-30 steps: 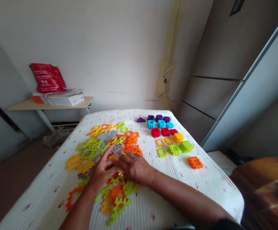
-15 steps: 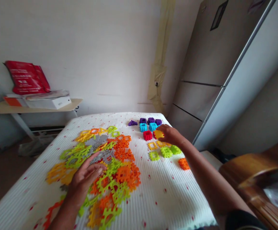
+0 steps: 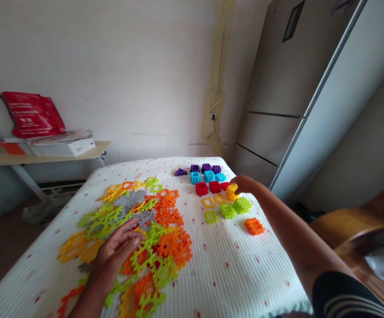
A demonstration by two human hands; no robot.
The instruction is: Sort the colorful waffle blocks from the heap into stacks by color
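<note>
The left hand (image 3: 115, 256) lies palm-down with fingers spread, while the right hand (image 3: 243, 185) reaches far forward, curled, on an outstretched arm (image 3: 298, 234).

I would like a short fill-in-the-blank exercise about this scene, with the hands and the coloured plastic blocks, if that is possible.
The block just under the right hand is ____.
The farthest row of blocks, near the end of the white cover, is ____.
The hand over the mixed pile of flat plastic pieces is the ____ one.

Missing words: yellow; purple; left.
</note>
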